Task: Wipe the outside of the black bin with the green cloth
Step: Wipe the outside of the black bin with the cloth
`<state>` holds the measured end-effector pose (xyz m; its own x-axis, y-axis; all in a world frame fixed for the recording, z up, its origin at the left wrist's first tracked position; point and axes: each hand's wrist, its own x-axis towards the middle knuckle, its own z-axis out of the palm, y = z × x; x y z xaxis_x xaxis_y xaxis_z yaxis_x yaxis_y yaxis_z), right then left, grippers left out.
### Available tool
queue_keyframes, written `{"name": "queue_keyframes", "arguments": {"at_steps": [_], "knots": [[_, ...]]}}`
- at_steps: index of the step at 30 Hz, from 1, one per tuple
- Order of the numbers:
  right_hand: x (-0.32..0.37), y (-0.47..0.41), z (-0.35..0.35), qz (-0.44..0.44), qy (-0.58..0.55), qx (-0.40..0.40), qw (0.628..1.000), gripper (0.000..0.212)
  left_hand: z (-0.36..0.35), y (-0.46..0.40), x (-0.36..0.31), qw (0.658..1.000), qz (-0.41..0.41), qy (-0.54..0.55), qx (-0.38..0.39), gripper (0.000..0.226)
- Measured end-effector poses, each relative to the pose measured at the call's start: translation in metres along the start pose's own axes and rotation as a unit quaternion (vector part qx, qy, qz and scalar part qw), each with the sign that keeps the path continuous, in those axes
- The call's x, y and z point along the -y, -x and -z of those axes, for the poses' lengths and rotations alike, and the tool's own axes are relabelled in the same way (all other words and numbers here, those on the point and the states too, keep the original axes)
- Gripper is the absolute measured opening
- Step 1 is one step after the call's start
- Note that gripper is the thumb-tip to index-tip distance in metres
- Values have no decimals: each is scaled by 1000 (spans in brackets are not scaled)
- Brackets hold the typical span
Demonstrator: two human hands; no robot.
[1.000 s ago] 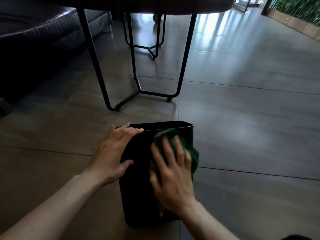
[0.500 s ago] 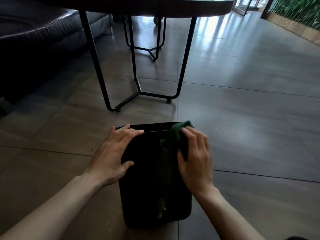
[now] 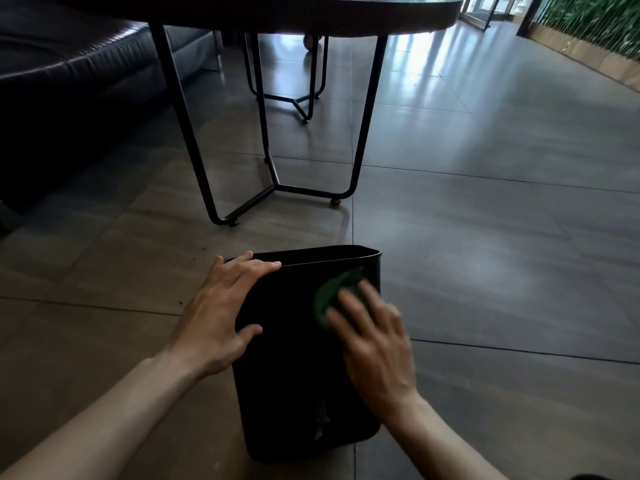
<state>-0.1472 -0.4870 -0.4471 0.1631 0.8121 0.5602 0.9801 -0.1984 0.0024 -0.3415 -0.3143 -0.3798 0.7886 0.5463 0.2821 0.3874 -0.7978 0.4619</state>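
The black bin point(image 3: 294, 368) lies tilted on the tiled floor, its open rim pointing away from me. My left hand point(image 3: 221, 317) grips the bin's left upper corner, fingers over the rim and thumb on the near wall. My right hand point(image 3: 377, 344) is blurred with motion and presses the green cloth point(image 3: 334, 289) flat against the near outer wall, close to the right upper corner. Most of the cloth is hidden under the fingers. A small light smear point(image 3: 320, 433) shows low on the wall.
A dark round table point(image 3: 311, 12) on thin black metal legs point(image 3: 194, 143) stands just beyond the bin. A dark leather sofa point(image 3: 69, 81) fills the far left. A second metal stand point(image 3: 294, 98) sits behind the table. Grey floor tiles point(image 3: 502, 237) stretch to the right.
My right hand slid the cloth from the wall's upper middle up to the right rim corner, then back down onto the near wall. My left hand kept its hold.
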Motion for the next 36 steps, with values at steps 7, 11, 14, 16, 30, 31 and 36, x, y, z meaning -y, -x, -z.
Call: {"name": "queue_keyframes", "arguments": {"at_steps": [7, 11, 14, 16, 30, 31, 36], "knots": [[54, -7, -16, -72, -26, -14, 997, 50, -2, 0, 1, 1000, 6, -4, -3, 101], [36, 46, -23, 178, 19, 84, 980, 43, -5, 0, 3, 1000, -4, -2, 1, 102], [7, 37, -16, 102, 25, 82, 991, 45, -6, 1, 7, 1000, 0, 0, 0, 104], [2, 11, -9, -72, -29, 53, 996, 52, -6, 0, 8, 1000, 1, 2, -1, 106], [38, -7, -12, -131, -36, 14, 991, 57, -13, -1, 10, 1000, -16, 15, 5, 106], [28, -16, -11, -180, -50, 0, 982, 58, -12, -1, 11, 1000, -12, 13, 6, 107], [30, -35, -13, -163, -35, 3, 986, 59, -10, 0, 11, 1000, -3, 14, 12, 107]]}}
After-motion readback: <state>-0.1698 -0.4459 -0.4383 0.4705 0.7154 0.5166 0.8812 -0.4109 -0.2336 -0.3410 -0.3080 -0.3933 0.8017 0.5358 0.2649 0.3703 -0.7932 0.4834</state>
